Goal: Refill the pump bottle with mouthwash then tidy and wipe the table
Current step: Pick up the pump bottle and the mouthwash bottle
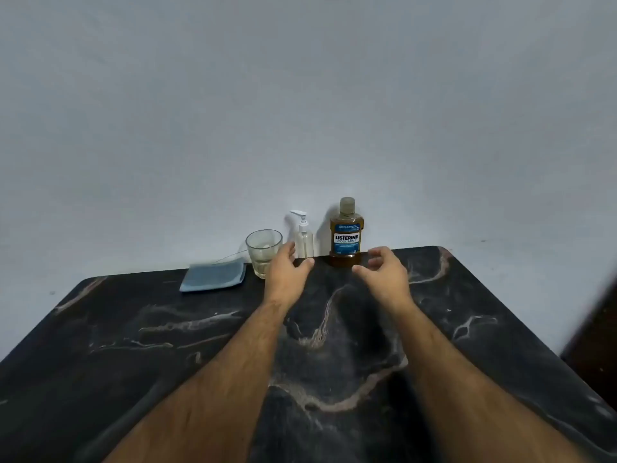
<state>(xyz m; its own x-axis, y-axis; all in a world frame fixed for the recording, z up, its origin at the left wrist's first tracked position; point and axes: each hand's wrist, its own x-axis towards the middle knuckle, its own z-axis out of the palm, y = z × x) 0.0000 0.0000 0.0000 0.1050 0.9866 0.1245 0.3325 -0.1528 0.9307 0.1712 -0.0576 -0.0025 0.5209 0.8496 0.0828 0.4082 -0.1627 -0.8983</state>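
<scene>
- Head view: I see both hands over the dark table (pixel 167 345), reaching toward the far edge by the wall (pixel 300 95).
- Left hand (pixel 287 269) is loosely spread and empty, just in front of the pump bottle (pixel 304 238) and beside the glass (pixel 263 252).
- Right hand (pixel 384 269) is curled but not closed, empty, near the mouthwash (pixel 346 232).
- Blue cloth (pixel 213 277) lies left of the glass.

The near and middle part of the desk (pixel 500 329) is bare, so a hand can pass freely there. Along the far edge stand a cloth (pixel 213 277), a glass (pixel 263 250), a pump bottle (pixel 304 237) and a mouthwash bottle (pixel 346 233), close together against the wall (pixel 300 95); only narrow gaps separate them.
</scene>
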